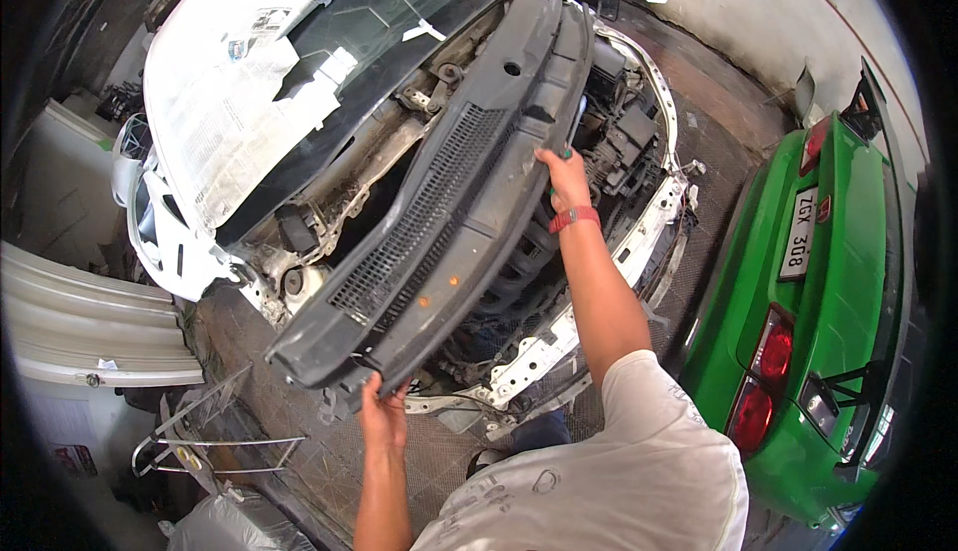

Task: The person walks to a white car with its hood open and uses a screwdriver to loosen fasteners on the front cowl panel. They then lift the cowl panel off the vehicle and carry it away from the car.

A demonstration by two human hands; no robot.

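Note:
A long black plastic windshield cowl panel (469, 202), with a grille of slots along it, is lifted over the open engine bay (624, 132) of a white car. My left hand (384, 413) is closed on its near left end, the thumb on top and the fingers beneath. On the edge toward the car's front, my right hand (565, 178) grips the panel near its middle; a red band is on that wrist. Two small orange spots mark the panel's surface. Much of the engine lies hidden under it.
Newspaper sheets (235, 117) cover part of the white car and its windshield (374, 32). A green car (788, 321) stands close on the right. At lower left are a metal-framed stand (220, 456) and a grey plastic-covered bundle (239, 523). A pale wall (788, 22) rises behind.

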